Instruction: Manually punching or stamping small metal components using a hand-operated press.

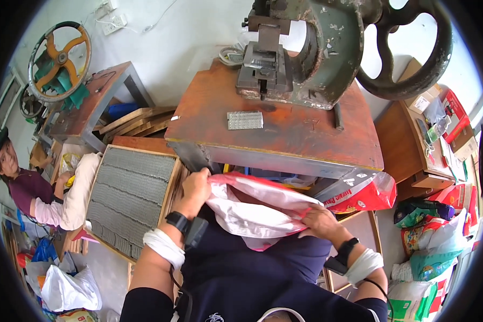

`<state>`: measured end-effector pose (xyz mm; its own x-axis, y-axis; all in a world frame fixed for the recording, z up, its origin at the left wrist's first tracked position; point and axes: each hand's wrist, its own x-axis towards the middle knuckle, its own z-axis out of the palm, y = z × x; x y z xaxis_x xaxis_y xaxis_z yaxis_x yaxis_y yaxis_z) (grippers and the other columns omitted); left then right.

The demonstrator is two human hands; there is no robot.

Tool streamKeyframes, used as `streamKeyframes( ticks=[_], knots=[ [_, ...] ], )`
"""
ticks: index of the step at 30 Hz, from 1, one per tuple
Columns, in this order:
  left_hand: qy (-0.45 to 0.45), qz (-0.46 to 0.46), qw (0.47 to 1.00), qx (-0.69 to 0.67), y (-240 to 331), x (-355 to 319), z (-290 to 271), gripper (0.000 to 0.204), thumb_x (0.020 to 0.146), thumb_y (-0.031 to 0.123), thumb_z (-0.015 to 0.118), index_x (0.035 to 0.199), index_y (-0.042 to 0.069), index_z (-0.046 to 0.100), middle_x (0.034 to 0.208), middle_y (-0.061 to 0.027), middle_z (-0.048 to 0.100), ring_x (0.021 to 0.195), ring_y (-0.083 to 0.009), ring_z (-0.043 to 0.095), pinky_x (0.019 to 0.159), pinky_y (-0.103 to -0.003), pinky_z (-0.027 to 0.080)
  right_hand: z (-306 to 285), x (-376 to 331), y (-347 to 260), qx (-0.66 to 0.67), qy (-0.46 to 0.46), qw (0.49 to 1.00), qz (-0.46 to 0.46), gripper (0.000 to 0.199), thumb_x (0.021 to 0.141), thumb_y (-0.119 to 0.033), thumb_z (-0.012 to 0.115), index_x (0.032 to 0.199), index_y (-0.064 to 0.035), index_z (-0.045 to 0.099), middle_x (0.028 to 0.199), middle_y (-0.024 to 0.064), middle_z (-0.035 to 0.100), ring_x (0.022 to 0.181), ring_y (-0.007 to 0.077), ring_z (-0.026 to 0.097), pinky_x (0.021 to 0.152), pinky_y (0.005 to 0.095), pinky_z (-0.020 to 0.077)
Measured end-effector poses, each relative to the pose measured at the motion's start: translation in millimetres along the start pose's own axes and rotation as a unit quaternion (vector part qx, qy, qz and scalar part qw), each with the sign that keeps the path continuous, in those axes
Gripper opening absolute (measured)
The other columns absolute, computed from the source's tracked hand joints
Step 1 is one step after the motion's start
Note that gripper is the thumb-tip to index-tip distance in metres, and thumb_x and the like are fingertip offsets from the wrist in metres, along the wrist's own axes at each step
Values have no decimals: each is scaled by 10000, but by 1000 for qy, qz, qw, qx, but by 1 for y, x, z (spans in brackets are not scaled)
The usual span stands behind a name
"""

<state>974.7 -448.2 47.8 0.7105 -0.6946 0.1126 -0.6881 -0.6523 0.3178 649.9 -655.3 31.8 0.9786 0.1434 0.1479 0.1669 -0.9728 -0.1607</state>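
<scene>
A red and white plastic sack [252,212] hangs in front of me with its mouth spread, showing its pale inside. My left hand [196,189] is closed on the sack's left rim, close to the front edge of the work table. On the opposite rim, my right hand [321,219] grips the sack with bent fingers. Above both hands, a small flat piece made of rows of grey metal parts [245,120] lies on the rust-brown table [209,115]. Behind it stands a heavy green press [327,59] with a large handwheel.
At left, a wooden tray [129,188] holds rows of grey metal pieces. A seated person [29,185] works beyond it. Another red sack [362,194] sits by the table's right leg. Filled bags [429,257] are piled at far right, and a white bag [70,287] lies lower left.
</scene>
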Motion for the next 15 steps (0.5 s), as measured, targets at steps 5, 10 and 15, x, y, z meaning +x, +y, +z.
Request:
streamKeyframes(
  ticks=[5,10,15],
  knots=[
    [-47,18,998,35,6,-7,1,131,728,85,508,846,66,561,746,-162,613,718,-353,604,622,-459,476,4,-21,28,121,9,987,103,374,654,-433,666,681,-61,631,708,82,599,784,278,570,822,383,420],
    [-21,99,993,60,5,-37,6,286,697,78,546,976,105,489,759,-110,549,700,-306,585,579,-409,486,4,38,15,160,-91,947,264,465,727,-474,595,1038,-129,619,915,149,629,928,321,566,829,391,422],
    [80,454,886,-35,20,-34,-15,397,746,153,547,1136,136,473,1003,-162,516,860,-354,549,677,-419,477,-9,126,-68,159,-220,961,48,679,690,-457,647,1202,-55,454,1100,177,550,1021,330,523,872,393,408]
  ],
)
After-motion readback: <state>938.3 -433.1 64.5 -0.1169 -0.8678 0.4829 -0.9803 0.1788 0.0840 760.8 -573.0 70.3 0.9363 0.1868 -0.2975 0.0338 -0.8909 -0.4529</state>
